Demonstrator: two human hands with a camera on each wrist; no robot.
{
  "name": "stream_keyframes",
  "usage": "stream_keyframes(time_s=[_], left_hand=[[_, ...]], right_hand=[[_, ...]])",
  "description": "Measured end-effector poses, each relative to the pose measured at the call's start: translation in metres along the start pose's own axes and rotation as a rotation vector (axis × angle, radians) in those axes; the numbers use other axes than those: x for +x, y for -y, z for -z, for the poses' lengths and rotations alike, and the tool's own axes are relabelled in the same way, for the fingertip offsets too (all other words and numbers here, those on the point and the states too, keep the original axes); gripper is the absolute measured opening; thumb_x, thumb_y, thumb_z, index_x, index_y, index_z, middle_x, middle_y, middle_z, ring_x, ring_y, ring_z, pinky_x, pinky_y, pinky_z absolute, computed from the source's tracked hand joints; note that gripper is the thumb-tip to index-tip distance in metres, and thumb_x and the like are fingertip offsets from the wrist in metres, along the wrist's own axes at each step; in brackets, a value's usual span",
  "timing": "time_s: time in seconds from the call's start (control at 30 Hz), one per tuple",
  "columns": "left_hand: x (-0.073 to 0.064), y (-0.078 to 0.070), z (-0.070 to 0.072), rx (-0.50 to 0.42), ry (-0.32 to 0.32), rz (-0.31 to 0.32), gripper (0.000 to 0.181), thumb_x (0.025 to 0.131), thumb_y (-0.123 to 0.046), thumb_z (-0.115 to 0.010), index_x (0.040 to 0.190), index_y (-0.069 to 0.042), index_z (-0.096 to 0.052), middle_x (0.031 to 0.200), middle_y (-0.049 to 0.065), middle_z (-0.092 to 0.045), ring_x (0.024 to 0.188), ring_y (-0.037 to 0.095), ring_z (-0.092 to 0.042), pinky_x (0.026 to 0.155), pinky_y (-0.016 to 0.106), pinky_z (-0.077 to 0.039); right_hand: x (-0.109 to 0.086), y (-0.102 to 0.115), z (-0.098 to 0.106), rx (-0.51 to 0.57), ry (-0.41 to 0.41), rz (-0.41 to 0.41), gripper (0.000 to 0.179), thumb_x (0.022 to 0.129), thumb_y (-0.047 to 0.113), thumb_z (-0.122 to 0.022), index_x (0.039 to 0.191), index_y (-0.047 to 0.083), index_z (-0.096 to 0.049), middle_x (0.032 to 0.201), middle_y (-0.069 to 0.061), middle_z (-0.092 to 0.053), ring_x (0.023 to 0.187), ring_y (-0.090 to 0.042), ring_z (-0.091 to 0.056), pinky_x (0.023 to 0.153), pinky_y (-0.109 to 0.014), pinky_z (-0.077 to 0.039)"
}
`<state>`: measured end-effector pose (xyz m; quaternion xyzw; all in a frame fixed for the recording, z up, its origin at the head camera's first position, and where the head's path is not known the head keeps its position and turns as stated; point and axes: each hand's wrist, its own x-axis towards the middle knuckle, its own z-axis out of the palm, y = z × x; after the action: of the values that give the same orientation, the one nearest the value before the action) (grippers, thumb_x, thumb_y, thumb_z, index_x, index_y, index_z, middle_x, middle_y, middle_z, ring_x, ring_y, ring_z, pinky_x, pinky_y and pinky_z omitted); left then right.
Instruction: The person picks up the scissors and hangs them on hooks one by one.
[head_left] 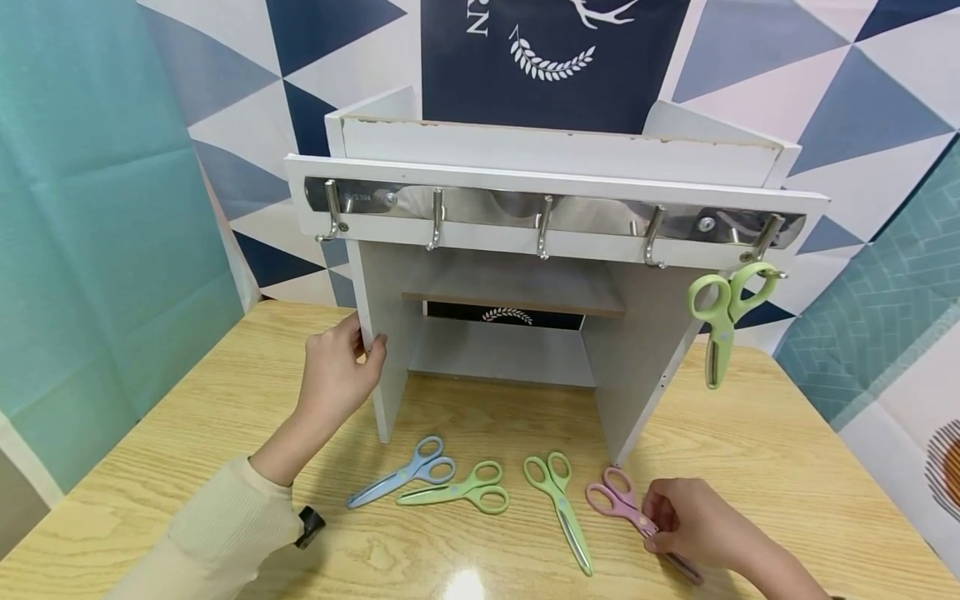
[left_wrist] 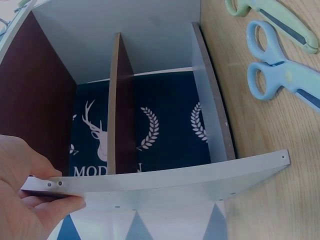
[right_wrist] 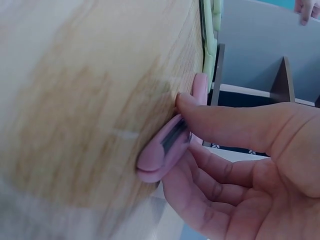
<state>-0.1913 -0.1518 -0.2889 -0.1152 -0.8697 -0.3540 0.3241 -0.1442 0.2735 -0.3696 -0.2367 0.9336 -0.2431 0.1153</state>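
Note:
My left hand (head_left: 341,367) grips the front edge of the left side panel of a white shelf unit (head_left: 375,367), thumb on one face and fingers on the other. Low on the right, my right hand (head_left: 693,521) pinches the blade part of the pink scissors (head_left: 617,500) between thumb and fingers, close over the table. Left of them on the wood lie green scissors (head_left: 558,504), a second green pair (head_left: 468,490) and blue scissors (head_left: 412,473). Another green pair (head_left: 722,321) hangs by a handle loop from the rightmost hook (head_left: 767,237) of the unit's metal rail.
The metal rail (head_left: 480,207) with several hooks runs across the unit's upper front. Inside the unit is a middle shelf (head_left: 517,287). The wooden table (head_left: 225,400) carries everything, with a patterned cloth (head_left: 247,150) behind and a teal curtain (head_left: 82,208) on the left.

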Motion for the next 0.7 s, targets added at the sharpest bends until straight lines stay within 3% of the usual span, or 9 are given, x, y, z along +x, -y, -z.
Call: stream_keyframes(time_s=[0.3, 0.7], left_hand=[[-0.0005, -0.0016, -0.0003, -0.002, 0.000, 0.001, 0.021, 0.086, -0.001, -0.058, 0.101, 0.011, -0.065, 0.090, 0.027, -0.072, 0.084, 0.037, -0.072, 0.073, 0.049, -0.060], [-0.0010, -0.0022, -0.0007, 0.005, -0.003, 0.007, 0.021, 0.086, -0.002, -0.058, 0.101, 0.011, -0.065, 0.090, 0.027, -0.072, 0.085, 0.037, -0.072, 0.073, 0.049, -0.060]], right_hand=[[-0.0003, 0.0015, -0.0013, 0.010, -0.021, -0.029, 0.027, 0.070, 0.012, -0.081, 0.082, 0.010, -0.057, 0.066, 0.007, -0.051, 0.059, 0.005, -0.040, 0.049, -0.017, -0.038], [-0.0015, 0.0011, 0.0005, 0.006, -0.025, -0.060, 0.017, 0.071, 0.011, -0.081, 0.079, 0.010, -0.066, 0.065, 0.007, -0.057, 0.058, 0.005, -0.042, 0.050, -0.017, -0.040]])
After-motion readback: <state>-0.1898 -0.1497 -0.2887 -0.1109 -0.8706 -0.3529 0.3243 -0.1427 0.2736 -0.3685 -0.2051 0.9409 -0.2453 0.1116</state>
